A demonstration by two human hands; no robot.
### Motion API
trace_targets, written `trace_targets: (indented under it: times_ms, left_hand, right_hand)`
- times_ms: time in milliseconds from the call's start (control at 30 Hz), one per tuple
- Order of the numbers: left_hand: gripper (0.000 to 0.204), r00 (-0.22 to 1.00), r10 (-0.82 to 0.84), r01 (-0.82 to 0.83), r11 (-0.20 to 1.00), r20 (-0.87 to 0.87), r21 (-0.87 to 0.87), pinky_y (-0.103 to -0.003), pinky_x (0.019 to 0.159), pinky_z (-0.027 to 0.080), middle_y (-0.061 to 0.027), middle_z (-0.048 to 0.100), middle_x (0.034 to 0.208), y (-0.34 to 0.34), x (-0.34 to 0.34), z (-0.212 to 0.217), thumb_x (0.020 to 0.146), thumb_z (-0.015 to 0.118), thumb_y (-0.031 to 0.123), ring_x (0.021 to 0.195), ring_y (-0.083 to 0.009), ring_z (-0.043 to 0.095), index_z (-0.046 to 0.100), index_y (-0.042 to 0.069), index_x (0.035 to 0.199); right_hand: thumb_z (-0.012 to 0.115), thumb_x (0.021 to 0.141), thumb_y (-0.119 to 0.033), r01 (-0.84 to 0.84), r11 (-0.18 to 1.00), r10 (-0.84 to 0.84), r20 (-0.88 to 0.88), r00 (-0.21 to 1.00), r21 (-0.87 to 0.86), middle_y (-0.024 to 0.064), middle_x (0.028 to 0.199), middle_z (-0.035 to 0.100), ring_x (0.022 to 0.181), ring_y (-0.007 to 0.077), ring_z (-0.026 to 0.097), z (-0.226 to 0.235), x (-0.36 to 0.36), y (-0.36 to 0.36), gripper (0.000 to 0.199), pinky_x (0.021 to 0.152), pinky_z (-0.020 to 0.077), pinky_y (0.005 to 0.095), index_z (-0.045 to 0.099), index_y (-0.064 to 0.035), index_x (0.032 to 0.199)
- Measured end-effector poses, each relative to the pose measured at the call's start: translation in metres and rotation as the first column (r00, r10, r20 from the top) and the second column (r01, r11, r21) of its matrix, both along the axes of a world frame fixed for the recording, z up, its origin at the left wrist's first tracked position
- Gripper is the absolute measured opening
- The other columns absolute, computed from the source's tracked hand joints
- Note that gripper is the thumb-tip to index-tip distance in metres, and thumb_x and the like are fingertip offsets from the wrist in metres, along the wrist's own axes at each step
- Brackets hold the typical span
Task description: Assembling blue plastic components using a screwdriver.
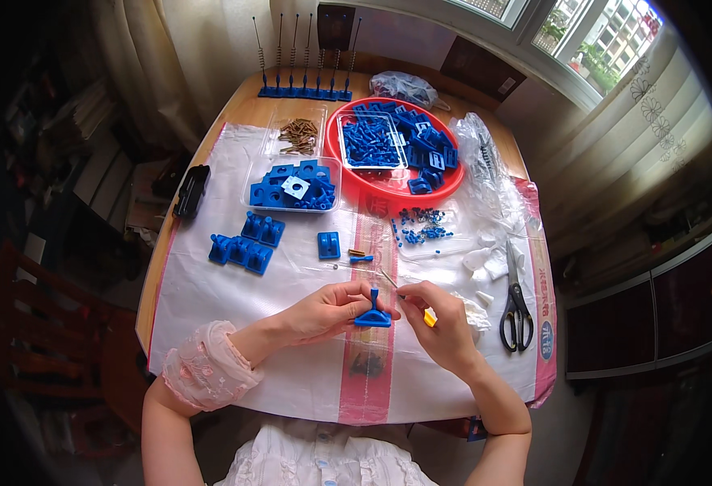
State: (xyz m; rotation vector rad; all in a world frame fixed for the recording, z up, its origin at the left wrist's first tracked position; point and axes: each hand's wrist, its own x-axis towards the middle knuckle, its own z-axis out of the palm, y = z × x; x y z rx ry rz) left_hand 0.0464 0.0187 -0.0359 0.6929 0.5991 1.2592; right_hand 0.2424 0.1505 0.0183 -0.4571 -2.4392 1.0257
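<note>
My left hand [336, 312] is closed on a blue plastic bracket [373, 318] with a flat base and an upright stem, held above the cloth near the table's front. Beside it, my right hand [443, 326] pinches a thin pale rod [389, 279] slanting up to the left. A yellow piece [430, 317] shows under the right fingers; whether it belongs to the rod I cannot tell. Beyond the hands lie a brass-coloured pin [357, 253], a small blue part [361, 259] and a single blue bracket [328, 245].
Several finished-looking blue brackets [247, 243] stand at left. Behind are a clear box of blue parts [291, 204], brass-coloured pins [298, 136] and a red basin [396, 204]. Small blue bits [422, 227] lie right of centre. Black scissors [516, 312] and crumpled white tissue [473, 312] are at right.
</note>
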Motion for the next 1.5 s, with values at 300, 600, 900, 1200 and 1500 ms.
trace_targets:
  times_ms: [300, 600, 900, 1200, 1500]
  left_hand:
    - [0.031, 0.995, -0.098, 0.098, 0.991, 0.011, -0.091, -0.035, 0.11, 0.048, -0.0158, 0.061, 0.133, -0.002, 0.012, 0.002, 0.108, 0.048, 0.017, 0.128, -0.0221, 0.058, 0.051, 0.003, 0.136]
    - [0.035, 0.989, -0.145, 0.147, 0.987, 0.039, -0.065, -0.036, 0.111, 0.048, -0.0139, 0.061, 0.132, -0.002, 0.014, -0.005, 0.108, 0.049, 0.017, 0.126, -0.021, 0.059, 0.05, 0.002, 0.139]
    - [0.034, 0.988, -0.151, 0.148, 0.985, -0.029, -0.09, -0.038, 0.11, 0.049, -0.0127, 0.062, 0.132, -0.003, 0.012, -0.004, 0.106, 0.052, 0.014, 0.124, -0.0206, 0.061, 0.052, 0.003, 0.138]
    - [0.036, 0.973, -0.229, 0.227, 0.966, -0.006, -0.124, -0.038, 0.112, 0.047, -0.0132, 0.062, 0.132, -0.003, 0.009, 0.0, 0.105, 0.055, 0.016, 0.126, -0.0228, 0.06, 0.052, 0.002, 0.139]
    - [0.036, 0.97, -0.241, 0.241, 0.958, 0.019, -0.158, -0.037, 0.111, 0.047, -0.0151, 0.061, 0.133, -0.005, 0.008, -0.002, 0.104, 0.057, 0.015, 0.127, -0.0234, 0.059, 0.053, 0.001, 0.138]
  right_hand:
    - [0.061, 0.102, -0.009, -0.15, 0.669, 0.094, -0.116, 0.989, -0.728, 0.0032, 0.095, 0.068, 0.078, 0.0056, 0.061, -0.015, -0.013, -0.006, 0.015, 0.066, 0.0497, 0.0206, 0.067, 0.0032, 0.108]
    - [0.064, 0.101, -0.012, -0.156, 0.571, 0.155, -0.081, 0.985, -0.806, -0.0008, 0.084, 0.066, 0.071, 0.0034, 0.059, -0.023, -0.009, -0.003, 0.014, 0.06, 0.0482, 0.0201, 0.067, 0.0008, 0.103]
    - [0.064, 0.1, -0.008, -0.174, 0.613, 0.165, -0.091, 0.982, -0.77, -0.0003, 0.081, 0.064, 0.069, 0.0045, 0.058, -0.018, -0.008, -0.006, 0.01, 0.059, 0.0473, 0.0221, 0.067, 0.002, 0.101]
    - [0.058, 0.102, -0.012, -0.208, 0.656, 0.295, -0.007, 0.956, -0.725, 0.0005, 0.08, 0.06, 0.072, 0.0054, 0.053, -0.018, -0.006, -0.002, 0.015, 0.062, 0.0445, 0.0237, 0.063, 0.0019, 0.098]
    - [0.059, 0.101, -0.012, -0.269, 0.761, 0.316, -0.026, 0.948, -0.59, 0.0018, 0.08, 0.06, 0.071, 0.0078, 0.052, -0.019, -0.006, -0.003, 0.014, 0.064, 0.0446, 0.0272, 0.062, 0.0012, 0.099]
